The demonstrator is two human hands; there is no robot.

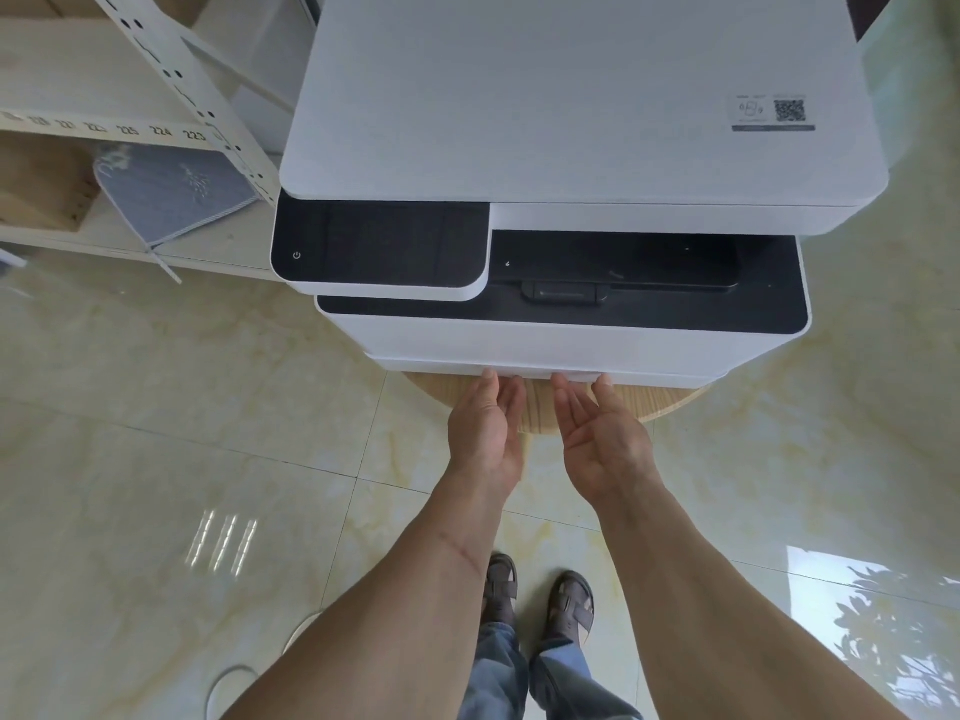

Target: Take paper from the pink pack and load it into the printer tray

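Note:
A white printer (571,122) with a black control panel (379,246) stands on a round wooden table (540,407). Its paper tray (649,374) is the low white drawer front at the bottom, pushed in flush. My left hand (488,433) and my right hand (597,439) reach under the tray's front edge, side by side, palms turned up. Their fingertips touch the tray's lower lip and hold nothing else. No pink pack and no loose paper are in view.
A metal shelf rack (171,80) with numbered labels stands to the left and holds a grey cushion (171,194) and a cardboard box (41,184). Glossy cream floor tiles (156,459) lie all around. My sandalled feet (540,600) stand just below the table's edge.

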